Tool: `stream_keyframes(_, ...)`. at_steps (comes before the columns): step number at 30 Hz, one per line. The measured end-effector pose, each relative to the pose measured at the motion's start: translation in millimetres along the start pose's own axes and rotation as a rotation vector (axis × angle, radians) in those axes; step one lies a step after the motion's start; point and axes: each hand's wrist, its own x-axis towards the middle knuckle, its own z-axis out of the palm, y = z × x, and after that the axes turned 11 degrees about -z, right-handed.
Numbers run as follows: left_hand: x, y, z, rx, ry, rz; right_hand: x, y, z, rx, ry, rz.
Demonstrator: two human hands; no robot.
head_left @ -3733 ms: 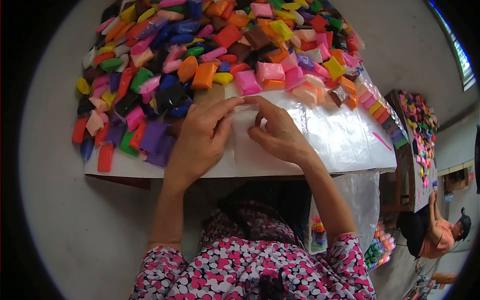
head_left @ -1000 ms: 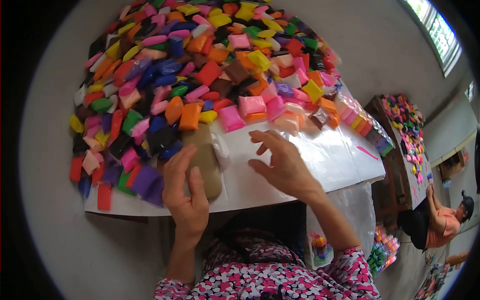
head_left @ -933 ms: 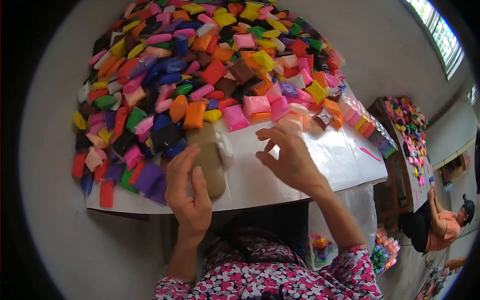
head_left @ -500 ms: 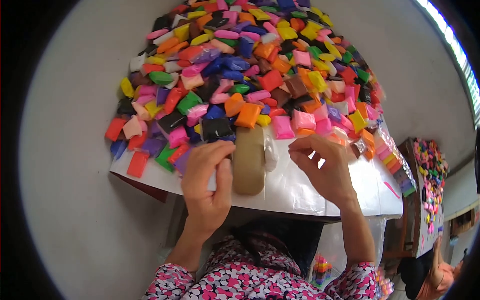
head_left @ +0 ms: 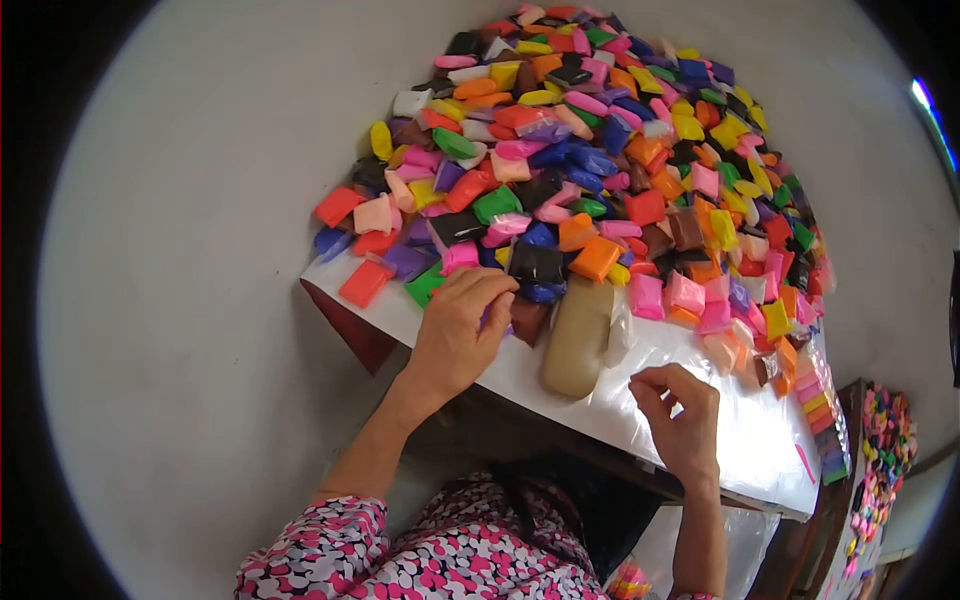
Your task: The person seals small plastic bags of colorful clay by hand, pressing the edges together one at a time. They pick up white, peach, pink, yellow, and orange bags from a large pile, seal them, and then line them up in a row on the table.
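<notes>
Two bare hands work over a table [head_left: 745, 425] heaped with colored packets [head_left: 645, 208].
The left hand [head_left: 462, 328] is beside the black packet [head_left: 537, 264] at the pile's near edge, its thumb and fingers narrowly apart; the right hand [head_left: 685, 422] curls its fingertips close together near the clear plastic [head_left: 621, 336] beside the tan block [head_left: 578, 340]. Whether either hand pinches anything, I cannot tell. The block lies flat between the hands, just below an orange packet [head_left: 596, 258].

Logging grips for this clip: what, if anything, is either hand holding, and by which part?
No held thing shows in the right hand. The left hand has fingertips by the black packet's lower left corner; whether they grip it cannot be told.
</notes>
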Motion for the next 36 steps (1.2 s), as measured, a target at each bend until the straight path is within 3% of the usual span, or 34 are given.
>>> stream_keyframes(4,4,-15,-18,0.011,0.18,-0.087,-9,11,1,0.011,0.003,0.075)
stream_keyframes(6,14,-43,-32,0.155,0.322,-0.128,-12,15,-1,0.017,-0.007,0.115)
stream_keyframes(9,39,-81,-52,0.638,0.504,-0.131,-18,20,-2,0.021,-0.015,0.142)
stream_keyframes(12,50,-104,-44,0.774,0.383,-0.452,-23,24,0,0.027,-0.014,0.135)
stream_keyframes(15,58,-117,-39,0.775,0.324,-0.408,-28,23,0,0.024,-0.009,0.126)
stream_keyframes(18,56,-126,-40,0.762,0.41,-0.331,-32,22,-2,-0.002,0.014,0.102)
stream_keyframes(21,53,-128,-50,0.783,0.552,-0.059,-37,25,-3,-0.005,0.073,0.069)
stream_keyframes(23,51,-107,-50,0.781,0.606,-0.113,-35,22,-1,0.015,0.093,0.043)
stream_keyframes(26,48,-82,-57,-0.174,0.422,-0.361,-32,12,9,0.08,0.153,0.026)
stream_keyframes(28,31,15,-38,-0.551,0.282,-0.492,-25,-5,13,0.161,0.22,-0.039)
stream_keyframes(30,0,47,-14,-0.877,-0.082,-0.542,-21,-19,18,0.138,0.285,-0.226)
stream_keyframes(33,-28,90,30,-1.117,-0.446,-0.572,-22,-30,26,0.005,0.414,-0.312)
stream_keyframes(36,-37,110,52,-1.103,-0.498,-0.562,-32,-16,23,-0.169,0.512,-0.306)
